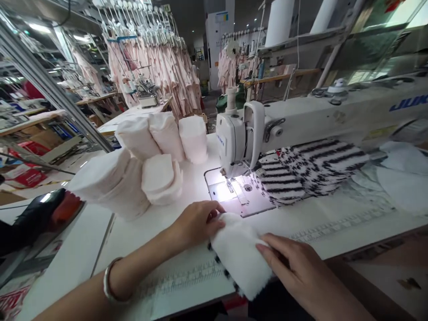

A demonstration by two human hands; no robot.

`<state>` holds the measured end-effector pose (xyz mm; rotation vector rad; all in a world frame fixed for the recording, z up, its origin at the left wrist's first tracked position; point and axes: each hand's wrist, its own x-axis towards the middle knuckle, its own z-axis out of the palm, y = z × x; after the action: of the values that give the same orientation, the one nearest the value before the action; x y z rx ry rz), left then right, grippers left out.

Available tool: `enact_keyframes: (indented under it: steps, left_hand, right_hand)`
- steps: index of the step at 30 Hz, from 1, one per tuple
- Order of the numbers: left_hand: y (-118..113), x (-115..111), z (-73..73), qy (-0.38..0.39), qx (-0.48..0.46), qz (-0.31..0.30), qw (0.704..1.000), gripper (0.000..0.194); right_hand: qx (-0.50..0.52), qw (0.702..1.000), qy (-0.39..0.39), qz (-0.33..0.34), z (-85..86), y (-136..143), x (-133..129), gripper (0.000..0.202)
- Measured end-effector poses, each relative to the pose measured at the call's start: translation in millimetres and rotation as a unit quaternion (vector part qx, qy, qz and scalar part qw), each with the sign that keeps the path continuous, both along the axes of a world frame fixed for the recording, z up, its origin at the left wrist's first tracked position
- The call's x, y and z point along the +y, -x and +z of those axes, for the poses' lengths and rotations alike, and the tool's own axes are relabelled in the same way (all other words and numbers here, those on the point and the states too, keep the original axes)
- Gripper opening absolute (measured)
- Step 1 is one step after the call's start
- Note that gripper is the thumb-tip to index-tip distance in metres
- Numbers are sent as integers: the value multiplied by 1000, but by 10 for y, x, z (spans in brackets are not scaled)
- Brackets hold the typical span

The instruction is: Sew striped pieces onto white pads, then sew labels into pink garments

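A white fleece piece (242,254) with black-and-white striped fabric showing along its left edge lies between my hands at the table's front. My left hand (200,223) pinches its upper left corner. On the right side, my right hand (289,261) grips the edge between thumb and fingers. Just beyond is the sewing machine (234,138), its lamp lighting the needle plate (225,191); the presser foot stands apart from the fabric. Striped black-and-white fabric pieces (310,169) are heaped under the machine arm.
Several stacks of white fleece pieces (140,136) stand on the table left of the machine. Printed ruler markings (190,281) run along the front edge. Thread cones (280,22) sit above; pink garments (157,67) hang behind. A dark object (43,214) is at far left.
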<state>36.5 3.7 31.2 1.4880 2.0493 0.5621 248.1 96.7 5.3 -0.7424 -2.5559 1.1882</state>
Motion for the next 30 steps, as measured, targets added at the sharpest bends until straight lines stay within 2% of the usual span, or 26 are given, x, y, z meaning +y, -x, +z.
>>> enact_keyframes:
  steps: [2,4,6,8,10,11,13,15,17,18,22,24,26,28,29,30]
  left_hand:
    - [78,16,-22,-3,-17,7,1000,17]
    - [144,19,-46,-9,-36,13,999,16]
    - [171,19,-66,-7,-50,16,999,17]
    - [161,24,-72,-8,-55,27,998,21]
    - [131,31,-61,-17,-59,45,997,24]
    - [118,34,-50,-24,-59,52,997,26]
    - [105,28,-29,-37,-66,59,995,27]
    - [113,4,-18,-44,-77,50,995,27]
    - [128,-36,-25,-45,-89,27,995,25]
    - [132,-57,-35,-46,-91,15,995,25]
    - [103,-108,-87,-63,-50,-20,997,29]
    - [78,-102,-108,-69,-3,-33,997,26]
    - [67,-85,-122,-72,27,-41,996,23]
    - [72,-69,-131,-68,28,-42,996,21]
    - [78,-64,-134,-65,23,-39,997,20]
    - [85,-62,-138,-63,21,-37,997,20]
  right_hand:
    - [15,999,37,-32,-8,-25,3,22]
    - [5,993,99,-62,-16,-84,23,24]
    - [-13,990,118,-73,-19,-150,54,24]
    - [-2,995,41,-85,-20,-202,88,26]
    - [53,990,-111,-73,-26,-226,112,22]
    - [84,978,-184,-44,-34,-226,115,22]
    - [119,951,-279,63,-60,-201,101,27]
    - [125,934,-292,164,-91,-151,64,25]
    - [140,940,-249,186,-106,-93,20,24]
    - [150,951,-214,167,-102,-68,0,23]
    - [105,994,-25,14,-35,-27,-29,16]
    - [64,991,86,-78,-26,-40,-10,22]
    - [80,952,204,-212,-54,-65,34,32]
    - [143,879,318,-324,-97,-102,114,41]
    - [178,845,360,-352,-115,-128,169,42]
    - [206,824,389,-356,-128,-162,234,41]
